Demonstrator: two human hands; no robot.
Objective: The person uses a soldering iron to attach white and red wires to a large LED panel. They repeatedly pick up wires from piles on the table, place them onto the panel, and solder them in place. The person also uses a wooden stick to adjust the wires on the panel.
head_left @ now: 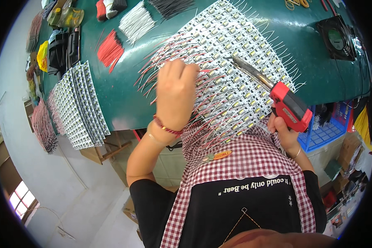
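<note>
The left hand, mid-frame, is curled closed, fingertips pinching a red wire. The right hand, right of centre, grips a red-and-black soldering tool, its tip over the white circuit-board sheet. That sheet fills the upper middle, bristling with wires, on the green table. Bundled red wires lie upper left, stacked board sheets left, a black fan upper right.
</note>
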